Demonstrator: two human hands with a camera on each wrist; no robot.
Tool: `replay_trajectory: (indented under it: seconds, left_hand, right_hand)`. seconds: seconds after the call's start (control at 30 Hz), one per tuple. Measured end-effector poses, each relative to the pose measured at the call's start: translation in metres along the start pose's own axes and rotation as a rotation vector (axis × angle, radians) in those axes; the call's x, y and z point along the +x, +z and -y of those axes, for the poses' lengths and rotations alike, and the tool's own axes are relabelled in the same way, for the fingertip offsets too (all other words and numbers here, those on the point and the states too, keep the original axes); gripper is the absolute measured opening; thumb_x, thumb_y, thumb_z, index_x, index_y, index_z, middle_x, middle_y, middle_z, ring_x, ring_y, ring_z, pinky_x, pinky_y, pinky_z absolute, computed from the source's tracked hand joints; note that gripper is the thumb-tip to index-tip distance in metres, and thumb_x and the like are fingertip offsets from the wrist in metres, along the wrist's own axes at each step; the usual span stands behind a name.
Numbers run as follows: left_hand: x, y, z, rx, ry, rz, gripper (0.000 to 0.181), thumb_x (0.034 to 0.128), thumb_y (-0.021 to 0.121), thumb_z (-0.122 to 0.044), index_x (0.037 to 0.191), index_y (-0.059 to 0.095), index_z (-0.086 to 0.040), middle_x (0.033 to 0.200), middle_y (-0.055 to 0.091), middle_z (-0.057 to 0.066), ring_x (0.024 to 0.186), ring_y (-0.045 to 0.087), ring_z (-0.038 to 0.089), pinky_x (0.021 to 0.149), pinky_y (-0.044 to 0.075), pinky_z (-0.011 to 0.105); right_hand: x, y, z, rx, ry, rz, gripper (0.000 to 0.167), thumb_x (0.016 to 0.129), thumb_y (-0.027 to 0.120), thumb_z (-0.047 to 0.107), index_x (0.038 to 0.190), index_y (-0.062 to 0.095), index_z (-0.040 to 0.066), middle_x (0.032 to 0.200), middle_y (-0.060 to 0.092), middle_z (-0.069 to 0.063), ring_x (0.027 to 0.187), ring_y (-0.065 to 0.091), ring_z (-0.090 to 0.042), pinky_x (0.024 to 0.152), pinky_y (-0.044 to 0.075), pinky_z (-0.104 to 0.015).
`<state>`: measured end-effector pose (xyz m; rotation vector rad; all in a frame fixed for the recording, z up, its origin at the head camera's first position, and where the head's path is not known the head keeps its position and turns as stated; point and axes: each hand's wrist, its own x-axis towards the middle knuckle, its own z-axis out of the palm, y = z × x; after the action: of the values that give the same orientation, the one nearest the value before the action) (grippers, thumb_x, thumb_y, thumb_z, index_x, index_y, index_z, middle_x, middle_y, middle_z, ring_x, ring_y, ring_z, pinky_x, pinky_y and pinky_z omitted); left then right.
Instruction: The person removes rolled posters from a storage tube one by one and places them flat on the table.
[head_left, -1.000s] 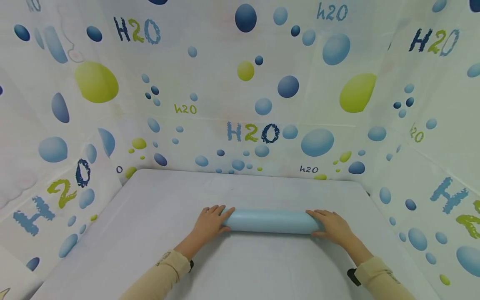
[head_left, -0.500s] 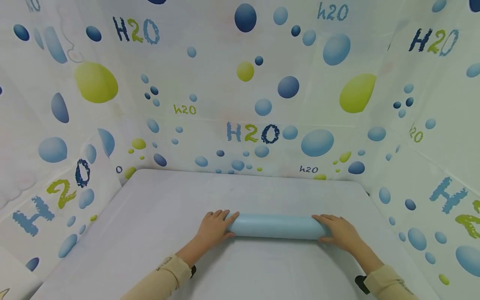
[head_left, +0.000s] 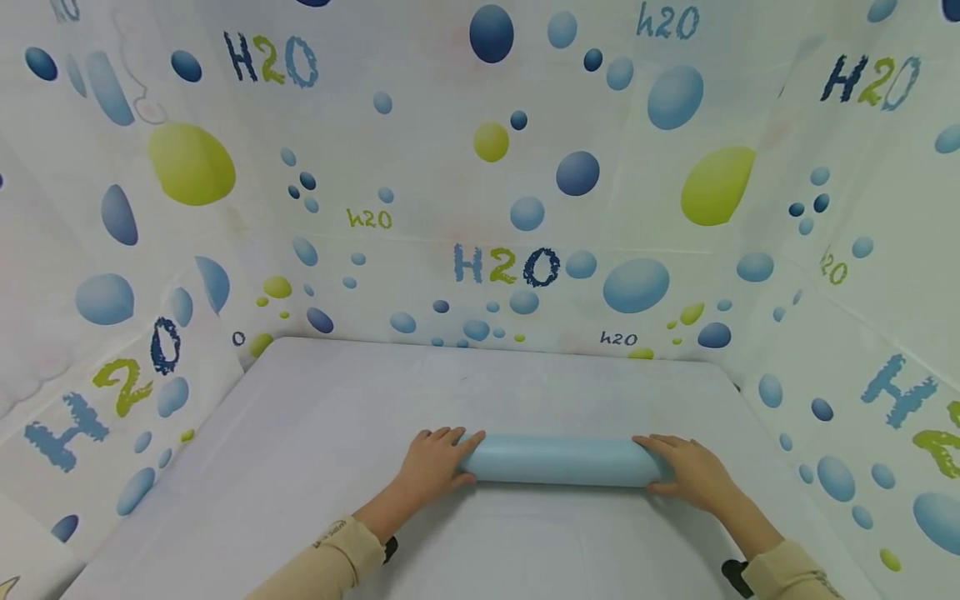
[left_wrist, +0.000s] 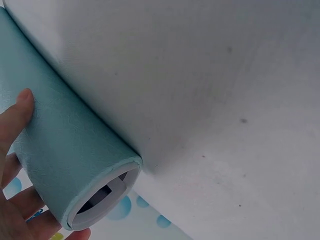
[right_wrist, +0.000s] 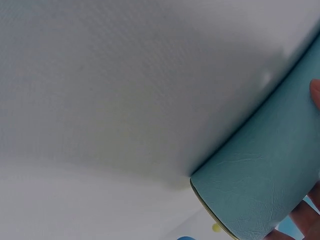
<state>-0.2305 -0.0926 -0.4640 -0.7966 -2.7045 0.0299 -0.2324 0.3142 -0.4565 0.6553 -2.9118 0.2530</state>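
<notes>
Lying across a white table [head_left: 360, 396], a light blue roll [head_left: 558, 461] is resting between a person's left hand [head_left: 435, 467] and right hand [head_left: 693, 473].

Each hand is holding one end of the roll: the thumb is pressing its near side, and the other fingers are curving over it. Seen closely, the roll's left end is showing a hollow opening with a white rim. Beige sleeves [head_left: 330, 558] are covering the forearms, and behind the table a white wall sheet [head_left: 435, 167] is displaying blue and green dots and "H2O" letters.
</notes>
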Motion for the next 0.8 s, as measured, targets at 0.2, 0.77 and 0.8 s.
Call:
replay_trajectory:
  seconds: [0.2, 0.77, 0.8]
  left_hand:
    - [0.002, 0.000, 0.000, -0.022, -0.016, 0.036, 0.066, 0.0738, 0.068, -0.050, 0.131, 0.051, -0.022, 0.119, 0.059, 0.008, 0.105, 0.057, 0.027, 0.081, 0.048, 0.044]
    - [0.003, 0.000, -0.001, -0.015, -0.016, 0.019, 0.066, 0.0710, 0.070, -0.050, 0.129, 0.053, -0.022, 0.117, 0.060, 0.008, 0.103, 0.058, 0.026, 0.080, 0.049, 0.043]
    - [0.003, 0.000, -0.001, -0.011, -0.015, 0.016, 0.067, 0.0707, 0.070, -0.050, 0.129, 0.053, -0.022, 0.117, 0.060, 0.008, 0.103, 0.058, 0.026, 0.080, 0.049, 0.042]
  right_hand:
    - [-0.001, -0.001, 0.003, -0.004, 0.016, 0.014, 0.069, 0.065, 0.081, 0.028, 0.125, 0.053, 0.009, 0.119, 0.055, -0.021, 0.110, 0.051, -0.039, 0.088, 0.033, -0.066]
    - [0.001, 0.002, 0.013, -0.038, -0.012, -0.013, 0.067, 0.067, 0.079, 0.031, 0.125, 0.054, 0.009, 0.118, 0.056, -0.021, 0.107, 0.052, -0.041, 0.083, 0.035, -0.068]
    - [0.002, 0.002, 0.015, -0.039, -0.025, -0.017, 0.066, 0.068, 0.079, 0.031, 0.125, 0.054, 0.009, 0.118, 0.056, -0.021, 0.106, 0.053, -0.041, 0.082, 0.036, -0.068]
